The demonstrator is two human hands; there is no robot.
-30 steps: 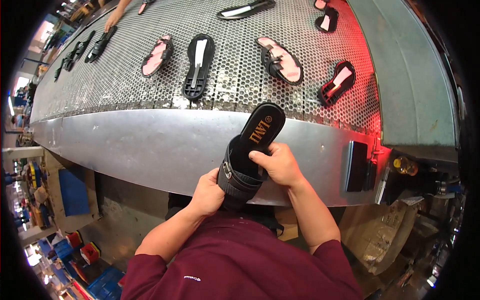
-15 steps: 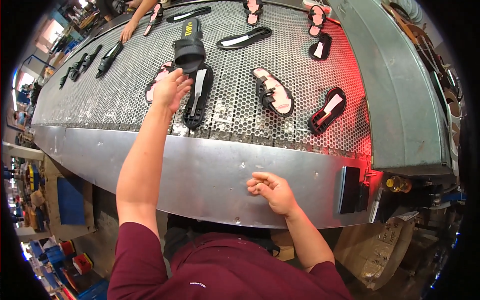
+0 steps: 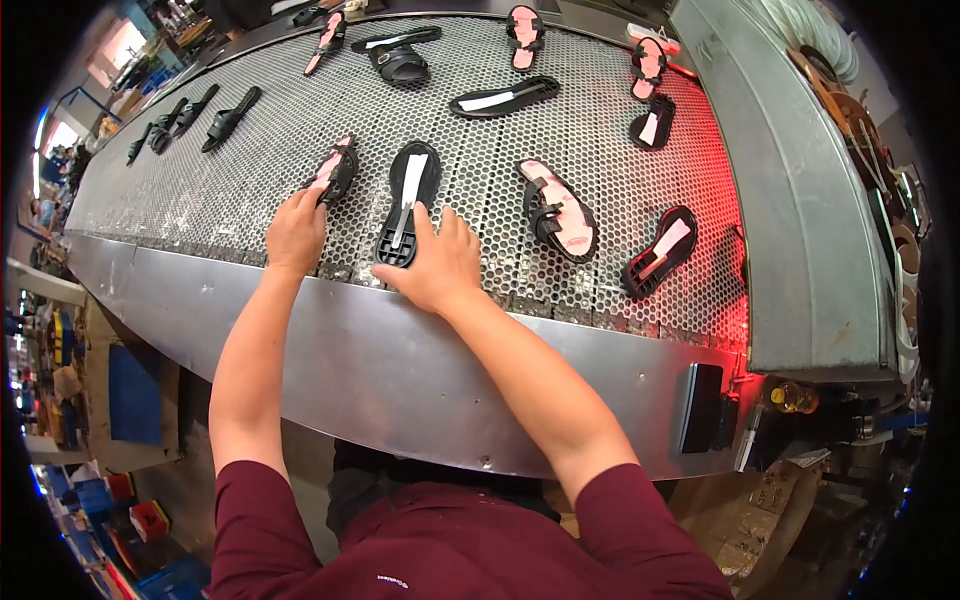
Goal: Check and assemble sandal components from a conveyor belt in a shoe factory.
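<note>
My left hand (image 3: 296, 230) is closed on the near end of a black-strapped sandal upper with a pink insole (image 3: 340, 172), which is tipped on its side at the mesh conveyor's near part. Beside it lies a black shoe sole (image 3: 415, 175) with a white strip down its middle and a gridded heel. My right hand (image 3: 445, 262) is around that heel, thumb on its left and fingers spread on its right; I cannot tell how firmly they touch it. Another pink-insole sandal upper (image 3: 560, 212) and a black sole (image 3: 662, 250) lie to the right.
The perforated conveyor (image 3: 480, 170) carries several more soles and uppers, plus finished black slides (image 3: 232, 120) at the left. A grey metal housing (image 3: 800, 220) glowing red beneath bounds the right. A phone (image 3: 701, 408) lies on the metal ledge (image 3: 400, 370) in front of me.
A black slide near my left hand now rests farther off on the conveyor. My left hand has taken hold of the sandal upper. My right hand has reached forward from the ledge to the sole.
</note>
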